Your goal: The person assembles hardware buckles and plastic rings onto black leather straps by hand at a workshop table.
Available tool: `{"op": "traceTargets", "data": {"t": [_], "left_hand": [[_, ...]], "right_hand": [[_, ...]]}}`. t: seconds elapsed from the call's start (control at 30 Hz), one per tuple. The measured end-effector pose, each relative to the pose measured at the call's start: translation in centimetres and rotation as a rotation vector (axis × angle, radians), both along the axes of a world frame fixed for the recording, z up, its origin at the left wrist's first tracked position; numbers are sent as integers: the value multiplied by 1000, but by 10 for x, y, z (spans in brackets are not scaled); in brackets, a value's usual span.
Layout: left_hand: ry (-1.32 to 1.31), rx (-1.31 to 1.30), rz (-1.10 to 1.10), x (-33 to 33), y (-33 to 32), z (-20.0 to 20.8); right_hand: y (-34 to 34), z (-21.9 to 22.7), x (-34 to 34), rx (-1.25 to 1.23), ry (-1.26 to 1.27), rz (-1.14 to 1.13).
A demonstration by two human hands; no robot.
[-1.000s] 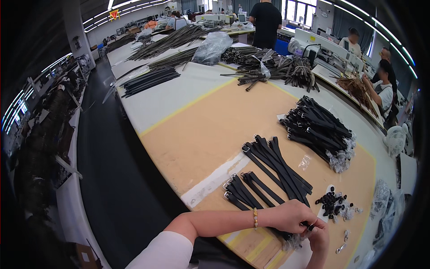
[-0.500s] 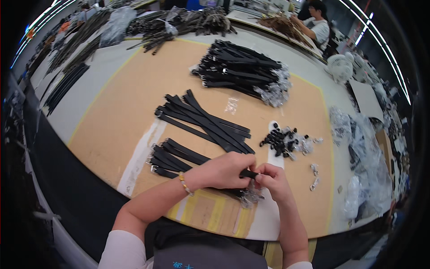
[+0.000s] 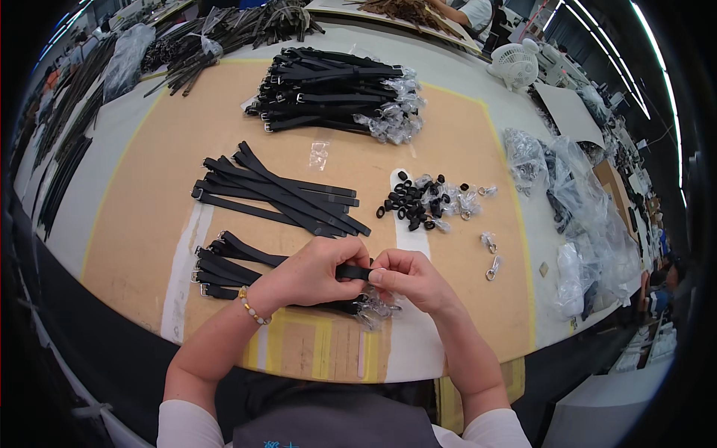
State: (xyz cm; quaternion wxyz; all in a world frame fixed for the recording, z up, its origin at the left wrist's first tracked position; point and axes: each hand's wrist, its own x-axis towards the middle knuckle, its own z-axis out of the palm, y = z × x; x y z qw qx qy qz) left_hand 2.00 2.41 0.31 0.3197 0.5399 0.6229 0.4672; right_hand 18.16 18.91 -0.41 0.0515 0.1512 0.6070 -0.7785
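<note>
Between my hands is a black strap (image 3: 353,272). My left hand (image 3: 317,269) is closed around it, and my right hand (image 3: 409,275) pinches its end between thumb and fingers. Beneath my left hand lies a row of black buckled straps (image 3: 224,269), with clear plastic-wrapped ends (image 3: 376,308) poking out below my hands. Farther off, a fanned group of black straps (image 3: 276,196) crosses over itself, metal buckles to the left. Small black loops (image 3: 407,203) are heaped beyond my right hand, mixed with plastic-wrapped metal fittings (image 3: 467,203).
A big stack of black straps (image 3: 328,89) with plastic-wrapped ends lies at the back. Crumpled clear plastic bags (image 3: 590,201) cover the right side. Dark strap bundles (image 3: 254,30) lie along the far left. A white fan (image 3: 515,66) and another person (image 3: 467,13) are beyond the table (image 3: 478,299).
The view has turned, so the table and everything on it sit farther left and slightly higher. Both hands stay on the strap, and my right fingers remain at its end.
</note>
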Motion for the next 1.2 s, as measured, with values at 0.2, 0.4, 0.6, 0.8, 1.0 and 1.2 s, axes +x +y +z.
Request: {"op": "traceTargets", "data": {"t": [0.2, 0.4, 0.6, 0.8, 1.0, 1.2], "left_hand": [[6, 36, 10, 1, -1, 1], [83, 21, 8, 1, 0, 2], [61, 76, -2, 2, 0, 1], [65, -14, -62, 0, 1, 3], [-99, 26, -87, -6, -2, 3], [-347, -27, -205, -11, -2, -6]], "right_hand": [[-1, -4, -1, 1, -6, -21], [-3, -7, -1, 3, -3, -42], [-12, -10, -4, 23, 22, -83], [-27, -28, -9, 178, 118, -187], [-15, -7, -5, -17, 43, -59], [-17, -12, -2, 114, 92, 68]]}}
